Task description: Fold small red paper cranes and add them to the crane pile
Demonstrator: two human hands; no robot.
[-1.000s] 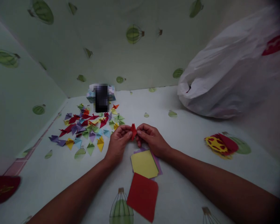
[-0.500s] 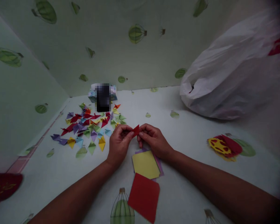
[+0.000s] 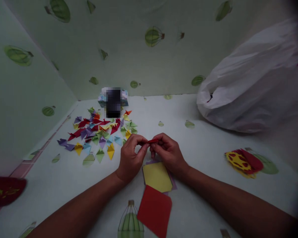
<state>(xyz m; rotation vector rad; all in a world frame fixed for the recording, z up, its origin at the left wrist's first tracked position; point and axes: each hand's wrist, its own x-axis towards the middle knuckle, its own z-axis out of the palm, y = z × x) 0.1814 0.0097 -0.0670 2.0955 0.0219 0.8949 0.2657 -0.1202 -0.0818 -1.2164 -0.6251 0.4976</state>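
Both hands meet at the middle of the pale table. My left hand (image 3: 132, 154) and my right hand (image 3: 167, 152) pinch a small folded red paper piece (image 3: 152, 141) between thumbs and fingertips; it lies nearly flat, seen edge-on. Just below the hands a yellow paper square (image 3: 157, 176) rests on top of purple sheets. A red paper square (image 3: 155, 210) lies nearer to me. To the left is a heap of several folded paper triangles (image 3: 99, 133) in red, purple, yellow, green and blue.
A large white plastic bag (image 3: 253, 86) fills the right back corner. A small patterned box (image 3: 113, 98) stands by the back wall behind the folded pieces. Balloon-printed walls close in the left and back. A dark red object (image 3: 5, 190) sits at the left edge.
The red piece has turned from standing upright between the fingers to lying flat and thin. Both hands closed in slightly around it; the view shifted a little.
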